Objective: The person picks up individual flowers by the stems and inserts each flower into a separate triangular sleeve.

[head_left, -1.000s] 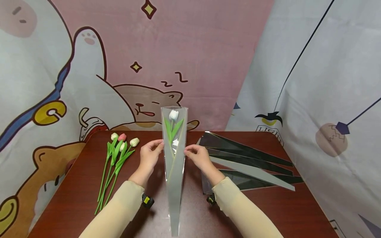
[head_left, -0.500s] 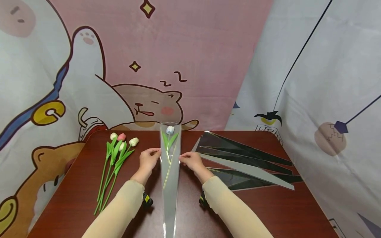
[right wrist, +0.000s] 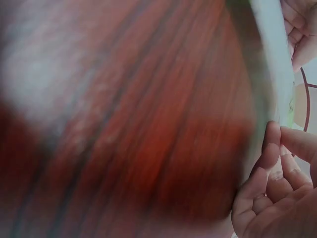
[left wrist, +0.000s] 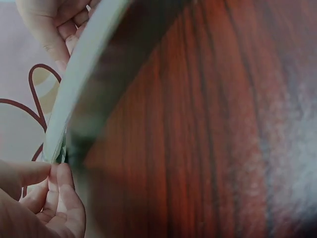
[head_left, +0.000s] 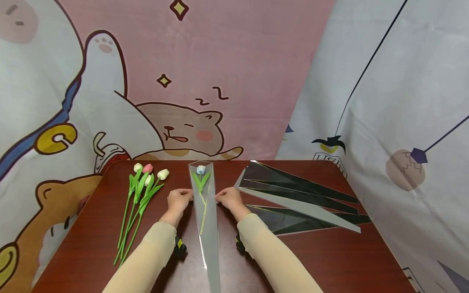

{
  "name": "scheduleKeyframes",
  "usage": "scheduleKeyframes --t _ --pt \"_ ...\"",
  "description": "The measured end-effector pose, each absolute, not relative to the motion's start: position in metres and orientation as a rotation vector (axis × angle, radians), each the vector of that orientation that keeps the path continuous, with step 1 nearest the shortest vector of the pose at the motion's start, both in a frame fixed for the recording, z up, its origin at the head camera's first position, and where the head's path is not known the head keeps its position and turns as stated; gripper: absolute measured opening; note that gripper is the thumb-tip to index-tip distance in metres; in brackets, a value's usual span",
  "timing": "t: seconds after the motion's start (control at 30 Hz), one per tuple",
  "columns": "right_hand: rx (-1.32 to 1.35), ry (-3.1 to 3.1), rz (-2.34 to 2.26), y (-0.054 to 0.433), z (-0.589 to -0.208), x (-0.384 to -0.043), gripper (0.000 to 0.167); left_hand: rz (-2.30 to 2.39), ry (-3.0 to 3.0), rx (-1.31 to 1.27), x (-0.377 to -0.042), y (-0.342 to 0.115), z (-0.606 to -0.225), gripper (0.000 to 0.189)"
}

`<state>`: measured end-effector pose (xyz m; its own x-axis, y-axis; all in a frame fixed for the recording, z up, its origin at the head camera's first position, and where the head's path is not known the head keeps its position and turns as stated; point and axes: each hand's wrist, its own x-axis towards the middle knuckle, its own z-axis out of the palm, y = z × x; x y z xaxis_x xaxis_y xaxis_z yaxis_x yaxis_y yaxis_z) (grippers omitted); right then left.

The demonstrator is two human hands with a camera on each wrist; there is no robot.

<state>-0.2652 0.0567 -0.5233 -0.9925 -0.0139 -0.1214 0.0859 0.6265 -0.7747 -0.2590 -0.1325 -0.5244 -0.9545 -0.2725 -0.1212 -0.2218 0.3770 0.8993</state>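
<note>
A long tapering clear-and-grey flower sleeve (head_left: 209,244) stretches down the middle of the head view, with a pale blue-white tulip (head_left: 200,170) and its green leaves showing inside near the wide top end. My left hand (head_left: 178,202) pinches the sleeve's left edge between thumb and fingers. On the opposite edge, my right hand (head_left: 231,200) pinches it at about the same height. Both wrist views show the sleeve edge-on above the wood, thumb and fingertips meeting at its border: the left hand (left wrist: 44,201) in one, the right hand (right wrist: 277,188) in the other.
Several artificial tulips (head_left: 141,203), white and pink, lie at the left of the brown table (head_left: 293,264). At the right, several dark sleeves (head_left: 300,183) and a light grey one (head_left: 304,207) are fanned out. A cartoon-printed cloth (head_left: 242,81) hangs behind.
Both hands have brought the sleeve with its tulip down and leftward, its top now lower against the cloth. The loose tulips and the fanned sleeves stay where they were.
</note>
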Motion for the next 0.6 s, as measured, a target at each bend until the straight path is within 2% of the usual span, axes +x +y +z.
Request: scheduleKeyframes --t 0.6 --pt "0.204 2.878 -0.978 0.032 -0.520 -0.274 0.012 -1.612 -2.612 0.565 -0.263 -0.140 -0.523 0.024"
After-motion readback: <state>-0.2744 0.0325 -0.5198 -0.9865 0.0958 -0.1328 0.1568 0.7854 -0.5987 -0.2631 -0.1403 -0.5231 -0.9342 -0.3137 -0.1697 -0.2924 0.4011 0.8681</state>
